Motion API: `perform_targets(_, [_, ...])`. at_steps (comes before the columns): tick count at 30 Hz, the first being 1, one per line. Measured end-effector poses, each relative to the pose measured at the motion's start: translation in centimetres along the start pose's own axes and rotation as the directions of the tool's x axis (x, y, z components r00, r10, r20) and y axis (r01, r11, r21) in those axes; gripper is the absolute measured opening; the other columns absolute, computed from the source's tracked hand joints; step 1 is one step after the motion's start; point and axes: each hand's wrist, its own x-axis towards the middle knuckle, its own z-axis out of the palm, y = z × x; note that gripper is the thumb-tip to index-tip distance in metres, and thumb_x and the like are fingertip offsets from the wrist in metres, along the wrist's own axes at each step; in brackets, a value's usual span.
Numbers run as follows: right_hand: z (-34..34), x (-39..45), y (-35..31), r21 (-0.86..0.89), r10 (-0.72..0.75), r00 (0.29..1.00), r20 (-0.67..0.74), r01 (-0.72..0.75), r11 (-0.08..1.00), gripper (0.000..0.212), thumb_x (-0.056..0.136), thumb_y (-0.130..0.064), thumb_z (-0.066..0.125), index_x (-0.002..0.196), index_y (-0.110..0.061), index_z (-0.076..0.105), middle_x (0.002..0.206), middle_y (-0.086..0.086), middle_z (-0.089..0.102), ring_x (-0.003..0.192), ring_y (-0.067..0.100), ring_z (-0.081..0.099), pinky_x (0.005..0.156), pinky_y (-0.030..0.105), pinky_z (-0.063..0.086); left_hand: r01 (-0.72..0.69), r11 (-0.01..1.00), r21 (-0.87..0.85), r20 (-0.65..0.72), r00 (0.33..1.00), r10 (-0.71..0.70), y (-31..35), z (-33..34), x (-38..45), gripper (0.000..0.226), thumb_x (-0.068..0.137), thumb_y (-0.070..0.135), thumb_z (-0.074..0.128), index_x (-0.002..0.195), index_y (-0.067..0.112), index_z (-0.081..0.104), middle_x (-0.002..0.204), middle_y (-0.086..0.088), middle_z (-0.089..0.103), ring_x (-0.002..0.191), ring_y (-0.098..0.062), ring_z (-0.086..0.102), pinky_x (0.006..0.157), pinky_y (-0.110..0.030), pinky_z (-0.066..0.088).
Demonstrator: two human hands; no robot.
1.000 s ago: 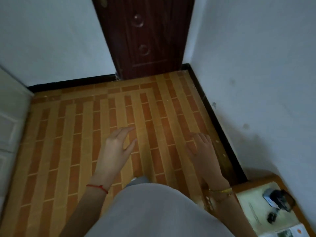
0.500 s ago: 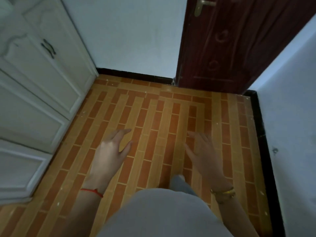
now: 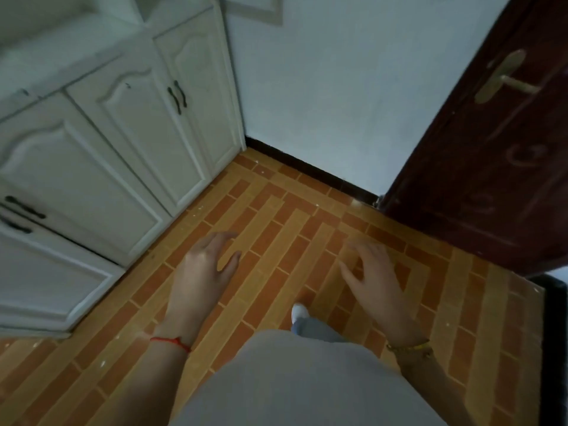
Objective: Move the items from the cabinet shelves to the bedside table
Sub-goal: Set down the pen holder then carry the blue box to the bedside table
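Down from the head view: both hands reaching forward over the floor [image 3: 276, 216], palms facing down, holding nothing. Left hand [image 3: 204, 265] hovering with fingers [image 3: 215, 238] loosely curled and released, thumb spreading out to the right, a red string [image 3: 170, 342] circling the wrist. Right hand [image 3: 373, 272] hanging at about the same height, fingers fanning slightly apart and drooping, relaxed and empty, a gold bracelet [image 3: 410, 348] sitting at the wrist. Forearms angling in from the lower edge on either side of a grey garment [image 3: 292, 379], well apart from each other. A white shoe tip [image 3: 298, 312] showing between the hands, standing on the patterned orange and brown tiling. White cabinet [image 3: 101, 149] filling the left side, doors closed, dark handles [image 3: 177, 96] meeting at the seam of the upper pair, more handles at the far left edge; shelves hidden behind the doors, so the items inside not showing. Left hand lying nearer the cabinet, not touching it. Dark red door [image 3: 491, 164] rising at the right with a brass lever [image 3: 504, 76], a pale wall [image 3: 338, 87] standing between cabinet and door.
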Motion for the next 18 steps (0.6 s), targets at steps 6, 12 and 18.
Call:
perform_targets(6, [-2.0,14.8,0.0,-0.021,-0.165,0.984,0.061,0.166,0.986,0.042,0.093,-0.034,0.057,0.134,-0.026,0.049,0.128,-0.007,0.053,0.121,0.003,0.038,0.096,0.025,0.044,0.118,0.993,-0.015,-0.123,0.985,-0.119,1.0,0.1,9.9,0.034,0.091,0.028,0.067,0.124,0.023,0.061,0.115,-0.001,0.069,0.085,-0.022,0.069,0.069,-0.022,0.048])
perform_targets(12, [-1.3,25.4,-1.1,-0.005,-0.250,0.958,0.140,0.253,0.968,0.044,0.094,-0.033,0.057,0.136,-0.024,0.049,0.134,-0.005,0.051,0.123,0.001,0.035,0.093,0.019,0.035,0.204,0.979,-0.030,-0.185,0.961,-0.206,0.0,0.5,17.2,0.035,0.089,0.028,0.069,0.123,0.022,0.062,0.118,0.002,0.068,0.103,-0.017,0.067,0.077,-0.031,0.055])
perform_targets(18, [1.5,34.8,-1.5,0.016,-0.235,0.954,0.184,0.236,0.972,0.041,0.094,-0.028,0.058,0.133,-0.018,0.053,0.130,-0.001,0.055,0.125,0.012,0.042,0.098,0.027,0.039,0.277,0.960,-0.037,-0.167,0.946,-0.279,-3.0,2.3,25.3,0.034,0.090,0.026,0.069,0.123,0.021,0.064,0.118,0.001,0.067,0.104,-0.019,0.066,0.082,-0.035,0.056])
